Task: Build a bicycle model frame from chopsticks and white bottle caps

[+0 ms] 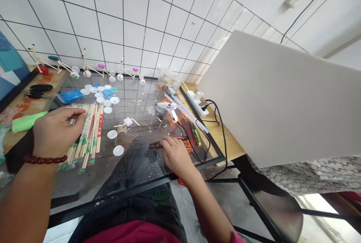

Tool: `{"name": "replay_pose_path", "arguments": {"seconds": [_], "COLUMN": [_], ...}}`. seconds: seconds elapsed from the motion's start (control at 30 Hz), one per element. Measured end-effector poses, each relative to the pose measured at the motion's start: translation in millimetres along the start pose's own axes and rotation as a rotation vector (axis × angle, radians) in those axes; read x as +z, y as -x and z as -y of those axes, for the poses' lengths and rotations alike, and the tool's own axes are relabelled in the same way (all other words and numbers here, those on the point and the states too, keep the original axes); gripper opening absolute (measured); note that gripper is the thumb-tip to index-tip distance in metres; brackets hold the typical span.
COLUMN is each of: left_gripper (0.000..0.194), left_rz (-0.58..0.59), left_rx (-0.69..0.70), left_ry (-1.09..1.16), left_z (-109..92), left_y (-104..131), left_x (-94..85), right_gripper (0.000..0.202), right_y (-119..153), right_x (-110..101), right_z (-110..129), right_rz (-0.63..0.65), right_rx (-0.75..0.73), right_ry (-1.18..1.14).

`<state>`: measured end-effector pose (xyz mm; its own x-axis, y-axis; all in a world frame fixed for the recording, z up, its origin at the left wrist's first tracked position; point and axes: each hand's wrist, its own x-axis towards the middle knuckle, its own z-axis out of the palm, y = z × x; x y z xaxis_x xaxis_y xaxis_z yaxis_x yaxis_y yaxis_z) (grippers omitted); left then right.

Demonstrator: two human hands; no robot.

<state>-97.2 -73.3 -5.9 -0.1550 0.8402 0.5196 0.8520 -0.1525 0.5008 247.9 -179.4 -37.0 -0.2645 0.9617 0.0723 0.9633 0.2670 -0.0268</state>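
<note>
Gap btwn caps (107, 103) & glue gun (171, 112) (crumbs (138, 103))

On our left wrist we wear a string of round, glossy, dark red-brown beads (45, 159). Our top (135, 231) is deep pink, its sleeve (237, 237) ending above the bare right forearm. Our trousers (135, 211) are dark, with a green patch (161, 196) on one leg.

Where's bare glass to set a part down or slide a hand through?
Front strip of the glass, between chopsticks and pliers, nearer than the front white lid. Crowded: left, chopsticks by the left hand; right, glue gun, glue sticks, cutter. Mid-table has crumbs.
</note>
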Motion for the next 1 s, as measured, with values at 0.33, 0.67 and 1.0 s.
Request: {"name": "replay_pose_path", "arguments": {"seconds": [0.33, 0.67, 1.0], "left_gripper": [0.037, 0.057, 0.047], "left_rz": [0.087, 0.038, -0.333], "left_rx": [-0.070, -0.064, -0.165], "left_ry": [-0.084, -0.070, 0.170], "left_z": [12.4, 22.0, 37.2], "left_y": [-3.8, -9.5, -18.4], "left_x": [4.1, 13.6, 1.3], "right_gripper": [0.048, 0.038, 0.035], "right_y": [8.8, -20.3, -50.4], "right_x": [26.8, 21.4, 6.7], "right_z": [5.4, 0.1, -9.2], "right_rz": [-0.163, -0.117, 0.022], "right_rx": [0.037, 0.146, 0.181], "right_ry": [-0.089, -0.037, 0.020]}}
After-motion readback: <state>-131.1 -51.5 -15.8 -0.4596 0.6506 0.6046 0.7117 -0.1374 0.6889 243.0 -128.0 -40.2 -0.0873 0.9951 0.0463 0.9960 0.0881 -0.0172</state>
